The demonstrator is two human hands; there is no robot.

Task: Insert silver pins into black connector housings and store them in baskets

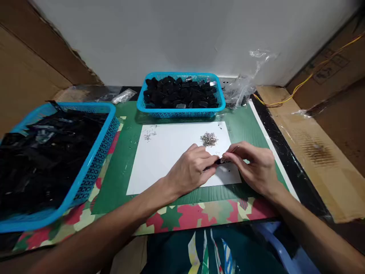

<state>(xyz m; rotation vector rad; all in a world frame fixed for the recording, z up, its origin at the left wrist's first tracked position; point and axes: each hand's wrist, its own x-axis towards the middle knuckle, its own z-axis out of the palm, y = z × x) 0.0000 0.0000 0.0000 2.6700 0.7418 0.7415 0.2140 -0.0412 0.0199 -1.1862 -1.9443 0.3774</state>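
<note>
Bare forearms (pixel 128 217) reach inward. The left hand (pixel 194 167) pinches a small black piece (pixel 219 161) above white paper (pixel 159 160); the right hand (pixel 255 165) presses its fingertips together at the piece's end, perhaps gripping it too. Just beyond both hands lies a heap of tiny metallic parts (pixel 209 139).

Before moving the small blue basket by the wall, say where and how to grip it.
Grip the rim at both short ends, from left and right: the basket sits upright, long side along the wall, and black pieces fill it, so a level lift seems safest.
</note>
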